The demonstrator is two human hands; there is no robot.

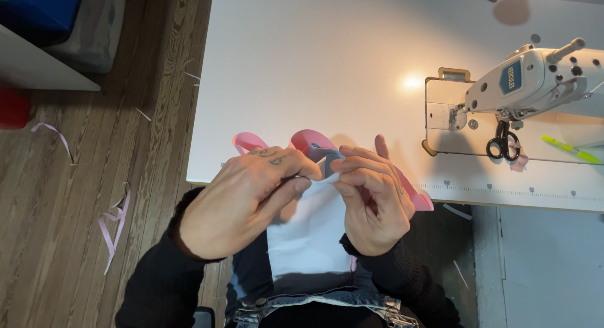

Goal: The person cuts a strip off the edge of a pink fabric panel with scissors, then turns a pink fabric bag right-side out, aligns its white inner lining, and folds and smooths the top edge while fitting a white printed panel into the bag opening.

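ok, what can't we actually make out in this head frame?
- Pink fabric piece: its middle is hidden behind the left hand and right hand.
- Fingertip grip: the pinch point is too small to resolve.
- Sewing machine: cut off by the right edge.
- Scissors: blades hidden under the machine head.

On the table, the scissors lie just before the sewing machine, with both hands well left of it.
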